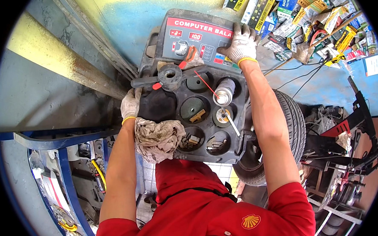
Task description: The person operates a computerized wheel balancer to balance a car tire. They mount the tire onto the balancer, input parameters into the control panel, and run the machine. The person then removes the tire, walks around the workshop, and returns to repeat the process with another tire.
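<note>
Red shirt (pixel 193 207) fills the near edge, and just ahead sits the balancing machine's dark tray (pixel 206 127), loose metal weights (pixel 217 144) and a spray can (pixel 225 91) in its round wells, a crumpled cloth (pixel 158 139) slumped at its left corner. Just past the cloth, the gloved left hand (pixel 130 105) has its fingers half curled at the rim, though whether they truly grip is hard to tell; farther up, the gloved right hand (pixel 241 46) lies spread over the control panel's (pixel 206 38) right corner, nothing picked up, labels (pixel 316 23) crowding the wall beyond.
</note>
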The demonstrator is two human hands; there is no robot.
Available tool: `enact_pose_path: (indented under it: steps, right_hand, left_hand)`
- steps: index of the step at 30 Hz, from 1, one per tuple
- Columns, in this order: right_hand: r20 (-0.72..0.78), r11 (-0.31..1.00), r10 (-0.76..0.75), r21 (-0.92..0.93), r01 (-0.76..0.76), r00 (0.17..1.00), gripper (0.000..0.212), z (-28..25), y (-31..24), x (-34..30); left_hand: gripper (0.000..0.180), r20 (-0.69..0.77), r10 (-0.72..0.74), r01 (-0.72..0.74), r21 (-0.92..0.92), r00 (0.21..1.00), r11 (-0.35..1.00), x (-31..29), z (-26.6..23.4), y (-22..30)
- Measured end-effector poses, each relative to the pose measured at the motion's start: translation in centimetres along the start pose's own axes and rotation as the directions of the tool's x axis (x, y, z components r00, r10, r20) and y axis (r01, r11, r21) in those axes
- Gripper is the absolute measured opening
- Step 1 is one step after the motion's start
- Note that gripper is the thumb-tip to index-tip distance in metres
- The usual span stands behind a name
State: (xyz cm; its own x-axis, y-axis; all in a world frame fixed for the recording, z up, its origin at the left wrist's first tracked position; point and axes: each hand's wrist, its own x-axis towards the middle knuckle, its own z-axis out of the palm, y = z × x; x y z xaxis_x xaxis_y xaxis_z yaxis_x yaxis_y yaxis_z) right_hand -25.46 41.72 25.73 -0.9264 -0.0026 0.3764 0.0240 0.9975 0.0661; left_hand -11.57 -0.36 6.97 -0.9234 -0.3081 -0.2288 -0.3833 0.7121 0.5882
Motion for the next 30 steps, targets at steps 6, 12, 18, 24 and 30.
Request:
enact_pose_path:
  steps: [6, 12, 18, 24, 30]
  right_hand:
    - [-0.016, 1.0, -0.006, 0.021, 0.006, 1.0, 0.114, 0.0, 0.0, -0.1]
    - [-0.044, 1.0, -0.021, 0.001, 0.021, 0.999, 0.113, 0.3, 0.1, -0.1]
    - [0.04, 1.0, -0.007, 0.007, 0.007, 0.999, 0.116, -0.7, -0.2, -0.2]
    - [-0.037, 0.999, -0.039, 0.01, 0.04, 0.999, 0.112, 0.0, 0.3, -0.2]
    - [-0.03, 0.999, -0.041, 0.018, 0.042, 0.999, 0.115, 0.4, 0.4, -0.1]
  left_hand:
    - [0.064, -0.014, 0.016, -0.016, -0.009, 1.0, 1.0, -0.2, 0.0, 0.2]
    - [0.063, -0.022, 0.013, -0.014, -0.038, 1.0, 0.999, -0.3, 0.0, 0.3]
    - [0.064, -0.029, 0.014, -0.015, -0.026, 0.999, 1.0, -0.3, -0.1, 0.4]
    - [0.064, -0.022, 0.007, -0.007, -0.009, 1.0, 1.0, -0.2, -0.2, 0.4]
    - [0.063, -0.021, 0.009, -0.009, -0.019, 1.0, 1.0, -0.7, -0.5, 1.1]
